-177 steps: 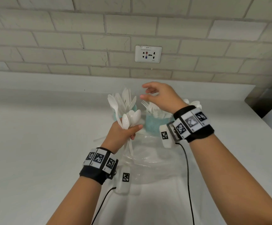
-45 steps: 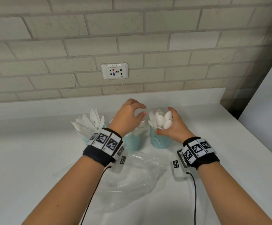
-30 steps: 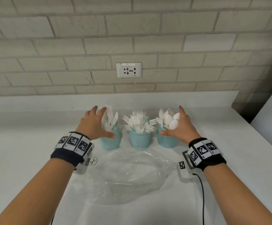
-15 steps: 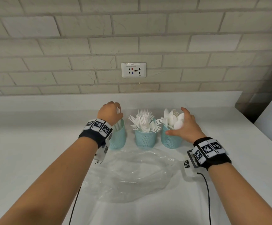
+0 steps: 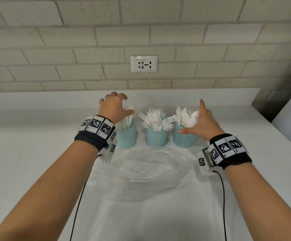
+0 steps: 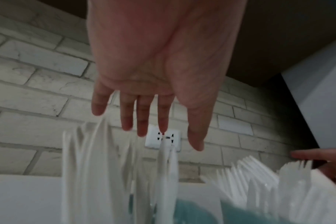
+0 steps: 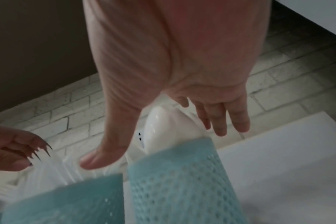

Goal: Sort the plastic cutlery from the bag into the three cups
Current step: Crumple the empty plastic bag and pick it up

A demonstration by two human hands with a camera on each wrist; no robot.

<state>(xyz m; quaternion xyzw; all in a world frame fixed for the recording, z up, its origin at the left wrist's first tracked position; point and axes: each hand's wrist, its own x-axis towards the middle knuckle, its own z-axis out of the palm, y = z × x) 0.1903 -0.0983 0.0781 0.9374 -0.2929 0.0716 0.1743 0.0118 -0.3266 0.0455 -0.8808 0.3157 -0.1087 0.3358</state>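
Teal cups [image 5: 156, 137] stand loaded with white cutlery [image 5: 154, 117] behind the limp bag [image 5: 141, 174], left hand [image 5: 114, 108] and right hand [image 5: 202, 122] both spread, gripping nothing.

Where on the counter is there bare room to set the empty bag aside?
Bare counter lies left of the left cup, and more right of the right cup, past the right hand. It is crowded in the middle: three cups close together, the bag right in front, the left hand over the left cup.
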